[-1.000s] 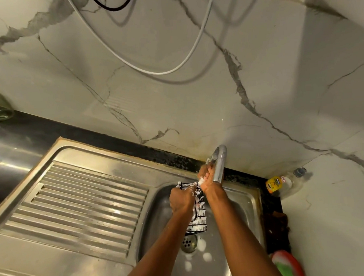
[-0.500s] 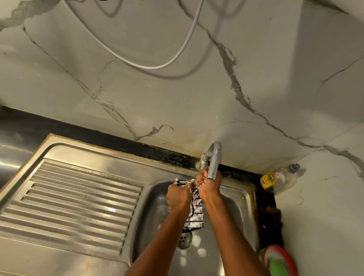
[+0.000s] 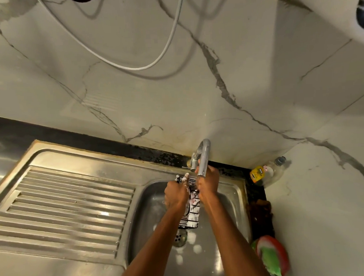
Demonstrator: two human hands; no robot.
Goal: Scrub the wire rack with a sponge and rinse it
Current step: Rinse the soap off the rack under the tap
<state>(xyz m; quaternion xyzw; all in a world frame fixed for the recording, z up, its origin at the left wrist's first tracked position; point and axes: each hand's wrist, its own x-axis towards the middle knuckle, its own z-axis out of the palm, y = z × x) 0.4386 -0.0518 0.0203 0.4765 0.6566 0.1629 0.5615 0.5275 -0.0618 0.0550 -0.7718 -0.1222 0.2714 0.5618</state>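
Observation:
A black wire rack coated in white foam hangs upright over the steel sink, just above the drain. My left hand grips the rack's left side, with foam on its fingers. My right hand is curled around the rack's upper right edge, partly hidden behind the faucet spout. A green sponge lies in a red dish at the sink's right corner, away from both hands. I see no water running from the spout.
A ribbed steel drainboard fills the left side. A clear bottle with a yellow label lies in the back right corner. Foam blobs dot the basin floor. A marble wall rises behind, with cables hanging on it.
Both hands stay on the foamy rack under the spout. My right hand has slid a little lower along the rack's top edge, and the view has shifted slightly.

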